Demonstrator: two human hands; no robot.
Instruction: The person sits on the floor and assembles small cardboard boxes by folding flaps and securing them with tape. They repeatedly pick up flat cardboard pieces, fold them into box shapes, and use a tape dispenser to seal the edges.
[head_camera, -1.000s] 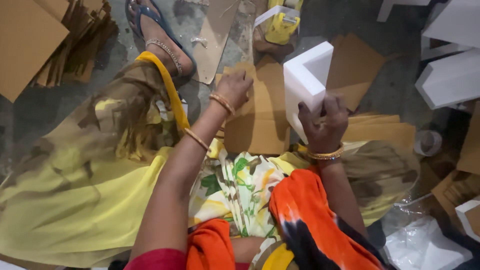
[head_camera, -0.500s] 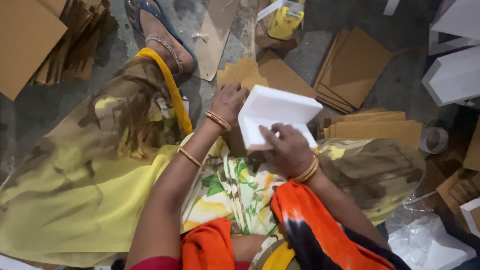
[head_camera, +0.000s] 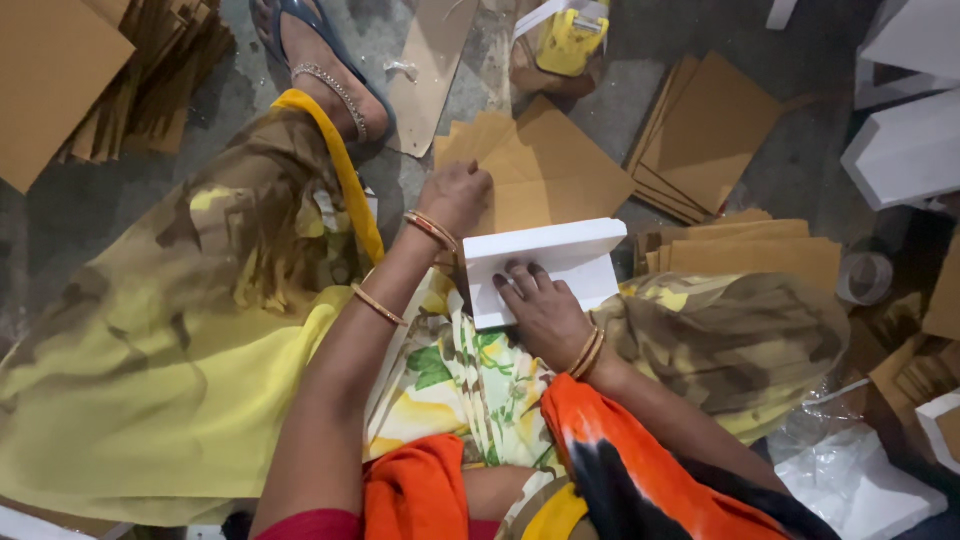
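Counts of what lies around the seated person

Two hands: left hand (head_camera: 456, 196), right hand (head_camera: 541, 309). One white foam corner piece (head_camera: 540, 262) under them, at least two more foam pieces (head_camera: 905, 150) at right. One yellow tape dispenser (head_camera: 571, 38). One tape roll (head_camera: 866, 277). Several stacks of brown cardboard sheets (head_camera: 700, 140), sheets too many to count.

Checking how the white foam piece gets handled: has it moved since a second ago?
Yes. The white foam corner piece came down from upright beyond the cardboard sheets to lie flat on the lap under the right hand.
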